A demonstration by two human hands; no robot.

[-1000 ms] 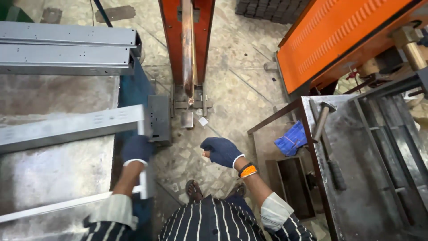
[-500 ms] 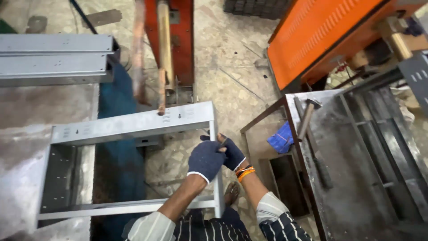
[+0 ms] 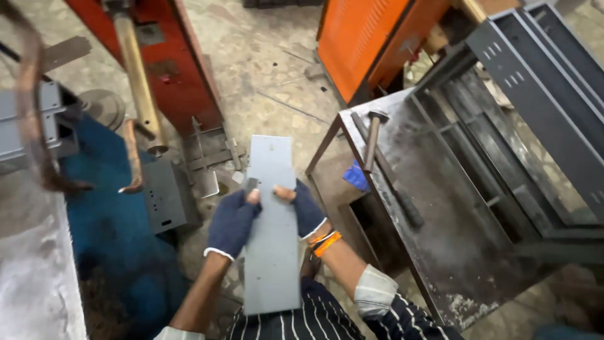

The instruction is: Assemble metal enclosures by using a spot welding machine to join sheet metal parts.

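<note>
A long grey metal frame piece (image 3: 272, 233) stands nearly edge-on in front of my chest, its flat side facing me. My left hand (image 3: 231, 221), in a dark blue glove with a bare fingertip showing, grips its left edge. My right hand (image 3: 306, 209), also gloved, with an orange band at the wrist, grips its right edge at the same height. The piece reaches from my striped shirt up over the stone floor.
A hammer (image 3: 385, 166) lies on the steel work table (image 3: 453, 252) to my right, with grey frames stacked further right. A red spot-welding machine (image 3: 167, 69) with copper arms stands ahead on the left. An orange machine (image 3: 371, 44) is behind the table.
I have lifted the grey frame off the left bench and turned it upright between both hands. My view has swung right, toward the steel table.
</note>
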